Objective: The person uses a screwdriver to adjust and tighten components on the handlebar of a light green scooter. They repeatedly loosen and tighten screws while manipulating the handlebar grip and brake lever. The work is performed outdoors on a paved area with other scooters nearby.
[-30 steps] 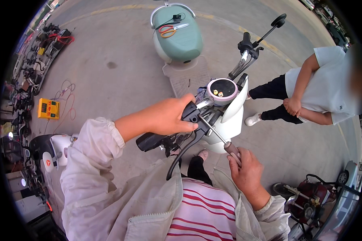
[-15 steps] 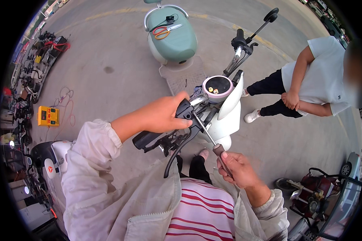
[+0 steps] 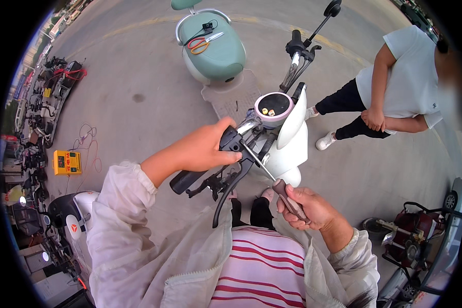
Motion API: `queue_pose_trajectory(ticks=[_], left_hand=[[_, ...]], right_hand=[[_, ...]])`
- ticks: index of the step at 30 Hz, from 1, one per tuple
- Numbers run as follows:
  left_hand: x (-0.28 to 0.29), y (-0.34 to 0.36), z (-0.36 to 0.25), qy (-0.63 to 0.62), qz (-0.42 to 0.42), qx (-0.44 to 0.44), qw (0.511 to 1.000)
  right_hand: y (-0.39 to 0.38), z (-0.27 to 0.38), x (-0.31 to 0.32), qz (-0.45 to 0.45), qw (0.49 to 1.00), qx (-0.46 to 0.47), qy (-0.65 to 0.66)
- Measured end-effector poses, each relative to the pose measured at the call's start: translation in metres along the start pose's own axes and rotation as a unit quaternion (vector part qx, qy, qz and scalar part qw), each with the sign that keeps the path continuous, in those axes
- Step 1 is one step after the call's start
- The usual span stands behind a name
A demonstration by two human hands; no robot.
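My left hand (image 3: 203, 149) is closed around the black brake lever housing (image 3: 232, 139) on the scooter's handlebar, its thumb lying along the front. Below it, the black grip (image 3: 187, 179) and the curved brake lever (image 3: 227, 197) point toward me. My right hand (image 3: 313, 208) is wrapped round the brown handle of a screwdriver (image 3: 287, 197). The metal shaft runs up to the left, and its tip meets the housing beside my left thumb. Two small pale and yellowish pieces rest on the round dark dashboard (image 3: 276, 105) of the white scooter (image 3: 288, 149).
Orange-handled scissors (image 3: 200, 45) and a small black part with a cable lie on the green seat (image 3: 215, 56). A person (image 3: 405, 82) in a white shirt stands at right, hands clasped. A yellow box (image 3: 67, 162) with wires sits on the ground at left. Several parked scooters line the left edge.
The screwdriver's handle has turned and tilted slightly in my right hand, its tip staying at the housing. My left hand keeps its hold. The whole view has shifted a little.
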State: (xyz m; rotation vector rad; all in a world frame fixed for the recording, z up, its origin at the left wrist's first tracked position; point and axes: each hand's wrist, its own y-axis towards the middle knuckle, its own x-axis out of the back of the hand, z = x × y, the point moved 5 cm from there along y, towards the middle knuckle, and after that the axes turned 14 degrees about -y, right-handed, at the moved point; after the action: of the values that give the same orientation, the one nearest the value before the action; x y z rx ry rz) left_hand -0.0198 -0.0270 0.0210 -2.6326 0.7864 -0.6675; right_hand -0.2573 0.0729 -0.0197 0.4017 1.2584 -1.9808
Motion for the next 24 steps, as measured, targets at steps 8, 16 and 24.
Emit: queue_pose_trajectory(ticks=[8, 16, 24], left_hand=[[-0.001, -0.001, -0.006, 0.016, -0.007, -0.001, 1.0], [-0.001, -0.005, -0.005, 0.023, -0.018, 0.016, 0.999], [-0.003, -0.028, -0.001, 0.153, -0.165, -0.087, 0.97]], right_hand=[[-0.012, 0.015, -0.008, -0.418, 0.661, 0.273, -0.56], [-0.003, 0.006, 0.009, -0.204, 0.94, 0.069, -0.264], [-0.026, 0.028, -0.021, -0.487, 0.553, 0.221, -0.638]])
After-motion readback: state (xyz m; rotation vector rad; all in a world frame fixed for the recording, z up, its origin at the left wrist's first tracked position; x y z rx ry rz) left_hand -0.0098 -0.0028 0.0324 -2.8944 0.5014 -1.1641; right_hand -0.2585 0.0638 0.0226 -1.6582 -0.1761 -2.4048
